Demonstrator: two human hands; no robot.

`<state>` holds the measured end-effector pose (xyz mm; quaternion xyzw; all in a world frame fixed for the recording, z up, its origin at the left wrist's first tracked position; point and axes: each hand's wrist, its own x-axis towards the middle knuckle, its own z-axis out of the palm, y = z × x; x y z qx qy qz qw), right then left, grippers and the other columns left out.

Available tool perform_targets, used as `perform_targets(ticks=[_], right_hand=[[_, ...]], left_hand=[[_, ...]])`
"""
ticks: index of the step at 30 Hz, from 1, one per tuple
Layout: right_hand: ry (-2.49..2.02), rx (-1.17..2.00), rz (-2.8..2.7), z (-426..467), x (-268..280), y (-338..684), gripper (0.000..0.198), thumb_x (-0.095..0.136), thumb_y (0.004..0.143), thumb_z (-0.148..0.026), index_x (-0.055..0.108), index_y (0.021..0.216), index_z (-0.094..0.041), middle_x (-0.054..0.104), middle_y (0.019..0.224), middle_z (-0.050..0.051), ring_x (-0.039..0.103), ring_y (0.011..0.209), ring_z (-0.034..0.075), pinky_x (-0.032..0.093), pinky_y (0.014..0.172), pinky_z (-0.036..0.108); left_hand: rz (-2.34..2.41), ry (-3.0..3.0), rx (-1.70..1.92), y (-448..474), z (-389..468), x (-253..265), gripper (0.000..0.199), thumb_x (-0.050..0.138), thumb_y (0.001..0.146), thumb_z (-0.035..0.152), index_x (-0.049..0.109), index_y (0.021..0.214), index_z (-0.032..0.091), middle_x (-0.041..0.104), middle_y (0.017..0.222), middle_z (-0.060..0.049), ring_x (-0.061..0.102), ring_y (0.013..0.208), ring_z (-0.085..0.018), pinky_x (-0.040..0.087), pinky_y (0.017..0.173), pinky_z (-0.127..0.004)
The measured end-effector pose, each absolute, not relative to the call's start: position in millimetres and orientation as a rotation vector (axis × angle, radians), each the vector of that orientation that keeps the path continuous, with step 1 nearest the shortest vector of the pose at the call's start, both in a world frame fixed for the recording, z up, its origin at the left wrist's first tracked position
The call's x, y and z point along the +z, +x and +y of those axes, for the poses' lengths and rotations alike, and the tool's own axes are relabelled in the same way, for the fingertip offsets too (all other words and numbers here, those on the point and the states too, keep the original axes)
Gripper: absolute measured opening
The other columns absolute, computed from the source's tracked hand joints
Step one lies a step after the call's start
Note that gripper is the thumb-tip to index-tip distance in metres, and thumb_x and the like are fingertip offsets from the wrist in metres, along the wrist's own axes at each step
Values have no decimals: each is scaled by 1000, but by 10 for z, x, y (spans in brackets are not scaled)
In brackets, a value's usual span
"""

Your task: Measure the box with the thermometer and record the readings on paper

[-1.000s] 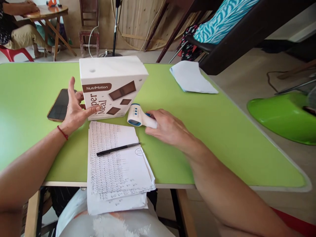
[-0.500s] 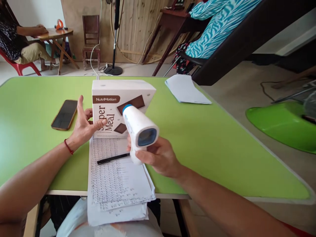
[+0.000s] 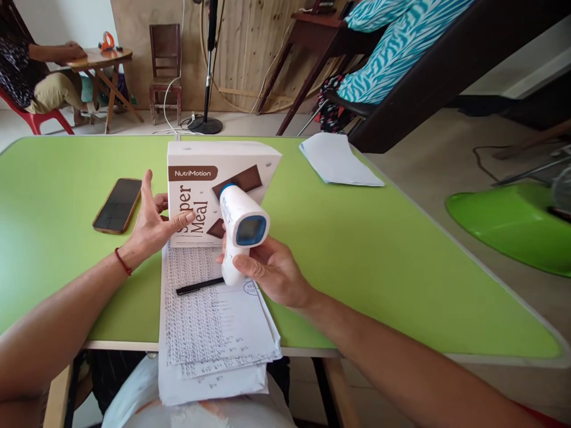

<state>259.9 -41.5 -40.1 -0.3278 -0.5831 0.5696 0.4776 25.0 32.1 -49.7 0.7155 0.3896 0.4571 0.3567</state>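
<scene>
Teamwork, kinda: clasping box [image 3: 232, 156] steady with left hand [image 3: 150, 224], gripping thermometer gun [image 3: 238, 205] with right hand [image 3: 277, 273], probably angling screen [image 3: 251, 230] for easy reading.

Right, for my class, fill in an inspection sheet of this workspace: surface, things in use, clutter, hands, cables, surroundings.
Surface: green table, partly covered.
Things: box, upright; thermometer in front of it.
Clutter: phone left of box; pen on written sheets overhanging the near edge; paper stack, far right.
Hands: left hand touches box, thumb on its front; right hand holds thermometer.
Cables: white cable beyond the table.
Surroundings: two seated people, chair, black stand.
</scene>
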Motion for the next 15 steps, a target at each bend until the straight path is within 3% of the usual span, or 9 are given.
perform_targets(ticks=[9,15], right_hand=[[-728,1450,-1362,-401,-406,2580,34,82,77,-46,65,96,-23,61,81,0,59,73,14,57,66,31],[-764,1447,-1398,-406,-389,2582,39,80,77,-49,62,100,-24,62,83,1,62,73,15,59,69,34]], left_hand=[[973,1696,1222,267,313,-432,121,82,78,47,-6,160,32,67,117,-12,70,107,-31,63,82,-46],[932,1595,1247,285,327,-437,124,88,71,46,1,160,34,67,112,-9,70,104,-32,62,81,-47]])
